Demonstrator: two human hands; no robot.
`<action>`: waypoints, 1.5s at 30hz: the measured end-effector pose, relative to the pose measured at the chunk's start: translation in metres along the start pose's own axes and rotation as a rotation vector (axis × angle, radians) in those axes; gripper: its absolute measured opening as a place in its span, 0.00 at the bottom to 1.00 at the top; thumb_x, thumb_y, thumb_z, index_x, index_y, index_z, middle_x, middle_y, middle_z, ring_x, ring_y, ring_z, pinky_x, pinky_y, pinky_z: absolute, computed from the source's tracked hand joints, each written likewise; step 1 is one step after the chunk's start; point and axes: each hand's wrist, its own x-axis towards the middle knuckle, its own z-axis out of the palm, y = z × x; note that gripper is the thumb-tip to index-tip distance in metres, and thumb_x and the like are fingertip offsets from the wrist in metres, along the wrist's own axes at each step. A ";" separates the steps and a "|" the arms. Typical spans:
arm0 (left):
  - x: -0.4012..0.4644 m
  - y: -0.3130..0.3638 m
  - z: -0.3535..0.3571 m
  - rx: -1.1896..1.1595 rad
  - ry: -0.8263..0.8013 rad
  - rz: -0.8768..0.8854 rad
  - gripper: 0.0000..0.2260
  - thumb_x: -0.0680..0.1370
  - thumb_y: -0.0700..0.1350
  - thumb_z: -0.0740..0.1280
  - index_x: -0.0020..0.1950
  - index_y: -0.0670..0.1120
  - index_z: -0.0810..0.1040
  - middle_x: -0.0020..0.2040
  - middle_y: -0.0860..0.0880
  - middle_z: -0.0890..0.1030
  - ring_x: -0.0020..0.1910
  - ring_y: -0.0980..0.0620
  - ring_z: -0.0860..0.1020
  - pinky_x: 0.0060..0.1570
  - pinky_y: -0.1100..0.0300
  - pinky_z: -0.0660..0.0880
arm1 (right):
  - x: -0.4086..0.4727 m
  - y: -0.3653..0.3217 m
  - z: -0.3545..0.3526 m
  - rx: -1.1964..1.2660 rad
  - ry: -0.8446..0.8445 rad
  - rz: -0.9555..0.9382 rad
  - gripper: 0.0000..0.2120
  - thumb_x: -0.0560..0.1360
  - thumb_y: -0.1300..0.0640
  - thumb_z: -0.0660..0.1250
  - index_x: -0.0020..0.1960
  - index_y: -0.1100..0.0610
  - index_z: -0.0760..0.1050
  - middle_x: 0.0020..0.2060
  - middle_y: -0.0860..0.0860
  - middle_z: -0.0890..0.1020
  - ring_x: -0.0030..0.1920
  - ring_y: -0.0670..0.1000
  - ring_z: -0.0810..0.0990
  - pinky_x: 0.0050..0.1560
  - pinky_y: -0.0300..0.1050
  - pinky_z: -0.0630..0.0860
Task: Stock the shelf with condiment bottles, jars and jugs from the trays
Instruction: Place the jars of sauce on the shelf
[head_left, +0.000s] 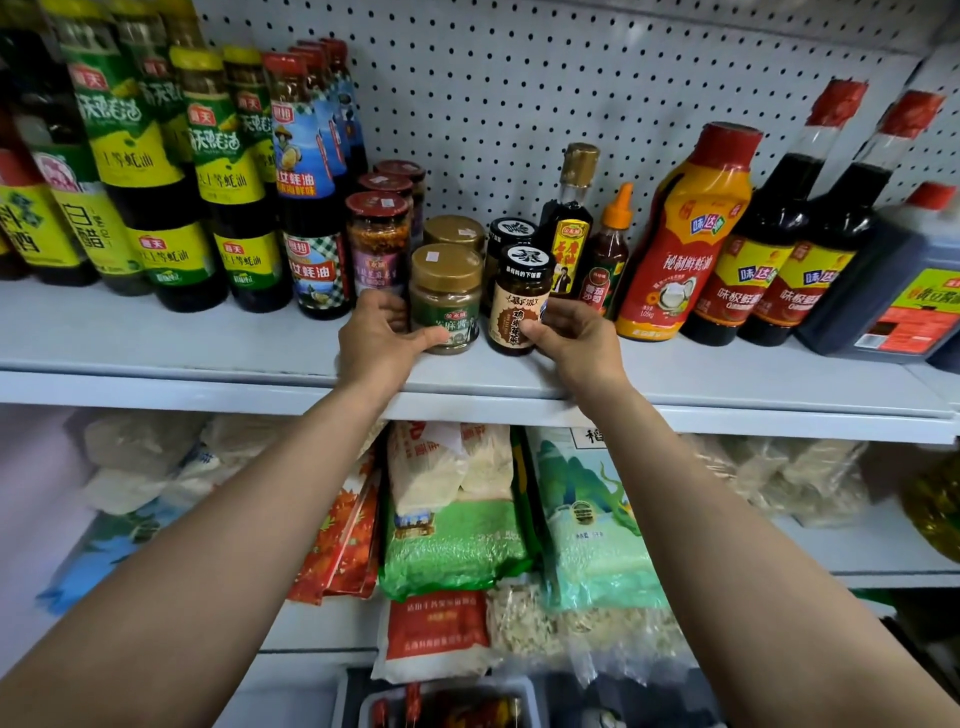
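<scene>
Bottom edge, nearest: a tray (524, 691) just in view, dark contents blurred; presumably the stock source.

Above it, lower shelves hold bagged dry goods (452, 525), not part of this job.

Both forearms reach up to the condiment shelf (727, 379). Left hand (376, 340) wraps the gold-lid jar (445, 299), fingers curled around its left side and thumb across the lower label; jar stands upright on the shelf. Right hand (574, 338) holds the black-lid jar (521, 299) the same way from the right, fingers closed on its lower body, base on or just above the shelf; cannot tell which. The two jars are close together, not touching.

Each sits directly in front of a matching jar: a second gold lid (453, 231) and a second black lid (511, 231) behind. Likely reason: like behind like, labels forward, fronts aligned with the red-lid chili jar (377, 244) on the left.

Farther back and to the sides: tall oyster sauce bottles (223, 171) left, soy bottles (779, 234) and a dark jug (893, 291) right, against the pegboard (519, 78).
</scene>
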 end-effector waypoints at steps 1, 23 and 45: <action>0.000 0.000 0.001 0.002 0.009 -0.004 0.24 0.65 0.47 0.82 0.55 0.48 0.74 0.50 0.52 0.81 0.48 0.53 0.80 0.53 0.60 0.77 | 0.001 0.001 0.000 -0.008 0.005 0.001 0.16 0.70 0.59 0.78 0.56 0.54 0.79 0.50 0.52 0.86 0.54 0.50 0.84 0.60 0.53 0.80; 0.001 0.001 0.023 0.252 0.133 -0.013 0.21 0.65 0.62 0.78 0.39 0.50 0.73 0.41 0.51 0.80 0.41 0.49 0.79 0.40 0.54 0.76 | 0.015 -0.001 0.009 -0.212 0.089 0.048 0.22 0.67 0.53 0.81 0.57 0.57 0.80 0.44 0.49 0.84 0.47 0.50 0.84 0.51 0.49 0.83; 0.016 0.001 0.037 0.317 0.175 -0.099 0.21 0.66 0.64 0.76 0.44 0.49 0.79 0.43 0.50 0.84 0.44 0.46 0.81 0.41 0.53 0.77 | 0.030 -0.004 0.018 -0.440 0.171 0.097 0.17 0.64 0.40 0.80 0.41 0.50 0.80 0.41 0.45 0.84 0.45 0.49 0.82 0.52 0.50 0.80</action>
